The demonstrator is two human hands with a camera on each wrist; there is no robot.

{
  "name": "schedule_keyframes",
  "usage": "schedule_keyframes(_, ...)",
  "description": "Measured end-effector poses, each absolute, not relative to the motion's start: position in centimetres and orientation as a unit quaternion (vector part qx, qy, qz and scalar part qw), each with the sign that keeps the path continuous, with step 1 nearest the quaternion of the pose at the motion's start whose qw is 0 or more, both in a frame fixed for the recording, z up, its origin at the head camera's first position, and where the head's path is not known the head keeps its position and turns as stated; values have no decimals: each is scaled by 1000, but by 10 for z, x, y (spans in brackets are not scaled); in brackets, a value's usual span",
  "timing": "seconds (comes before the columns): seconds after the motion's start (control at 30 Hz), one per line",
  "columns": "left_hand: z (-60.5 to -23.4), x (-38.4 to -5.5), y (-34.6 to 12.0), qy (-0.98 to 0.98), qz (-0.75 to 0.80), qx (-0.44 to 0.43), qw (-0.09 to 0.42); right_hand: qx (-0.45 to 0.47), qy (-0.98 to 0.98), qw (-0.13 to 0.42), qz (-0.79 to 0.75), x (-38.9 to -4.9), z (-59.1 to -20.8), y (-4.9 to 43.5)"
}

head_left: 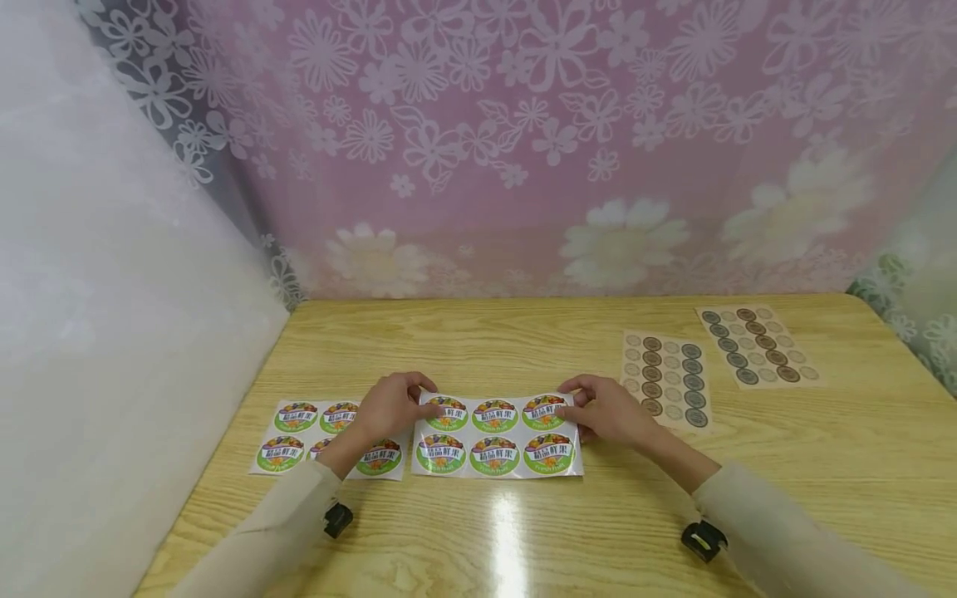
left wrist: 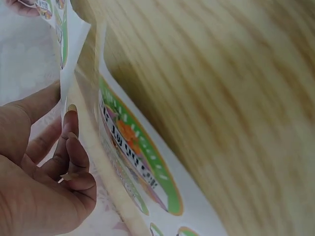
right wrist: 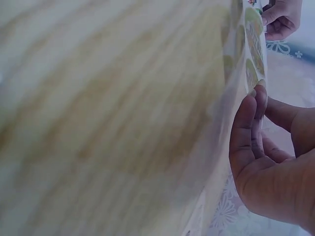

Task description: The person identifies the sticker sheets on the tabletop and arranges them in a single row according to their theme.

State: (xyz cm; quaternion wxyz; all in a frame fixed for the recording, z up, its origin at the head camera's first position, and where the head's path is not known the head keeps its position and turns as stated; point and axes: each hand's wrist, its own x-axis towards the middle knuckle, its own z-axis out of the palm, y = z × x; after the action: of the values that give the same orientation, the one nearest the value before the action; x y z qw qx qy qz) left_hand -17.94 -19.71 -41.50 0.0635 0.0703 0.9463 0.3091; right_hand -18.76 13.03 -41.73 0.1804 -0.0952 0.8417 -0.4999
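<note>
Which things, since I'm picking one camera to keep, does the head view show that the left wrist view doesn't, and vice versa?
Only head: two tan sticker sheets and black wrist devices.
Only left wrist: lower curled fingers of the left hand, close up.
Both: left and right hand, held fruit-label sheet, second fruit-label sheet, wooden table.
</note>
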Motion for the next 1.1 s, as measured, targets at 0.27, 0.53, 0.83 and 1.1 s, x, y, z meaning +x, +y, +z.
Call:
schedule_keyframes(0.27,-416,-178,-198,955,278,82,66,-116,861,162,-468,-186,-426,130)
schedule_keyframes(0.53,-420,-179,-200,957,263,107,65,-137,875,150,-439,-182,-426,129)
schedule_keyframes(0.83,-420,-179,-203,954,261,130,63,-154,889,138,-408,-180,-424,131)
schedule_keyframes(1.1,-422,-178,-205,948,276,147,61,-161,897,131,-391,-180,-422,131)
